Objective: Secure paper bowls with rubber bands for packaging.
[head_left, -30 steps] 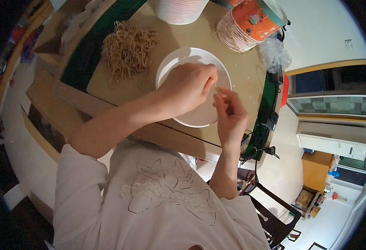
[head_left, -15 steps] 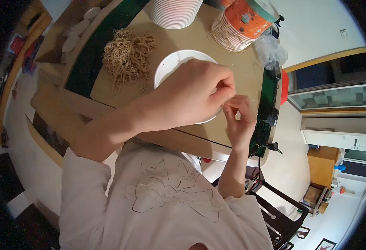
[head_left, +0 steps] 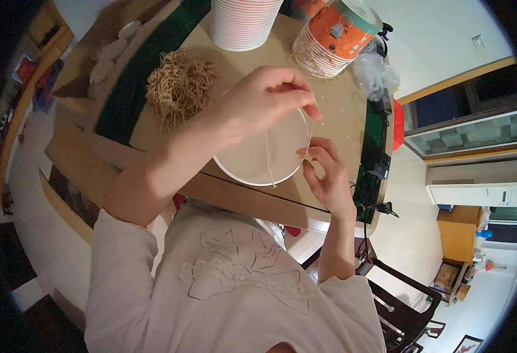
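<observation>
String [head_left: 311,138] runs from the left hand [head_left: 267,100] to the right hand [head_left: 329,176], both pinching it, while a strand [head_left: 268,156] hangs across the white bowl [head_left: 291,147].

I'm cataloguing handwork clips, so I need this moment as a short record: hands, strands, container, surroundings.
Left hand: above the white round container; left hand pinches a thin strand
Right hand: beside the container's right rim; right hand pinches the same strand, lower down
Second strand: second strand hangs across the container to its near rim; whether it joins the first is hidden
Left of container: tangled string pile
Far side: pale stacked tubs; orange patterned stack; clear plastic bag
</observation>
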